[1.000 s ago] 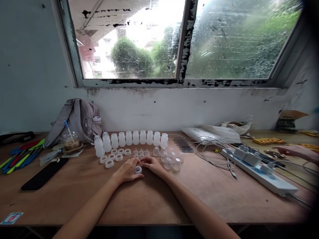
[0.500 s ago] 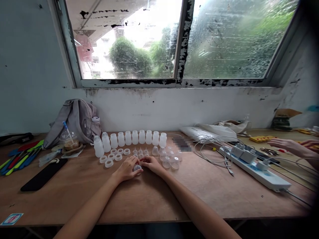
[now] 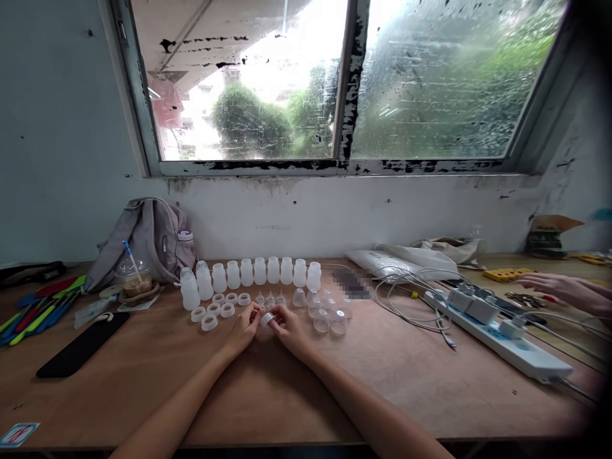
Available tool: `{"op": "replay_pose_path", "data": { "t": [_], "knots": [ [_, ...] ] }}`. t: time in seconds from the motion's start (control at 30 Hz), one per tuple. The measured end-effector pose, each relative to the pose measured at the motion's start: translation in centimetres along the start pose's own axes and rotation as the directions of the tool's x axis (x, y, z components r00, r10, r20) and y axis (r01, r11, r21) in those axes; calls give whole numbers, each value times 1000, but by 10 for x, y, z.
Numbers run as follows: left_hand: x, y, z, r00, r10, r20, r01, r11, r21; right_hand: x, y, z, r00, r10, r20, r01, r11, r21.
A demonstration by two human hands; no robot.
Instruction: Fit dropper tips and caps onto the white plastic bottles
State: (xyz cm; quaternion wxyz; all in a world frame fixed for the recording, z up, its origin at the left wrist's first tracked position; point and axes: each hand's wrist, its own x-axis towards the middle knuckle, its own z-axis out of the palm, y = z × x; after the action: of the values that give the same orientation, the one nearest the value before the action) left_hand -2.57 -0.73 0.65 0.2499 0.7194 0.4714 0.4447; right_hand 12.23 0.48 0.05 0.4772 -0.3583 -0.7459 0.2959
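Note:
My left hand and my right hand meet at the middle of the table. Between their closed fingertips is a white bottle collar ring, tilted up on its side; whether a teat sits inside it is too small to tell. Just beyond the fingers stand several clear bottle teats, partly hidden. Loose white collar rings lie to the left. Clear dome caps are grouped on the right. Behind them curves a row of frosted baby bottles; the two leftmost have tops on.
On the left are a black phone, coloured utensils, an iced drink cup and a grey backpack. To the right lie cables and a white power strip. Another person's hand is at the far right.
My hands have turned the piece between them so that the white ring shows, and my right fingers now grip its edge. The view has tilted up slightly.

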Motion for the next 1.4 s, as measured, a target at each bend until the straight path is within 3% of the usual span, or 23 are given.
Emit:
{"op": "replay_pose_path", "data": {
  "t": [0.2, 0.57, 1.0, 1.23, 1.4],
  "knots": [
    [-4, 12, 6, 998, -44, -36, 42, 997, -60, 5, 6, -4, 989, 17, -149, -28, 997, -72],
    [-10, 13, 16, 998, 17, -61, -9, 992, 127, 14, 18, -2, 999, 40, 18, -40, 999, -10],
    [-14, 17, 16, 992, 125, 8, -121, 942, 314, 12, 23, -5, 994, 55, 94, -52, 998, -32],
    [-9, 14, 22, 998, 25, -58, 0, 917, 399, 10, 31, -1, 998, 53, 42, -45, 985, -167],
    [-7, 12, 19, 998, 27, -64, -2, 934, 357, 9, 15, -8, 999, 10, 46, -5, 996, -87]
  ]
}}
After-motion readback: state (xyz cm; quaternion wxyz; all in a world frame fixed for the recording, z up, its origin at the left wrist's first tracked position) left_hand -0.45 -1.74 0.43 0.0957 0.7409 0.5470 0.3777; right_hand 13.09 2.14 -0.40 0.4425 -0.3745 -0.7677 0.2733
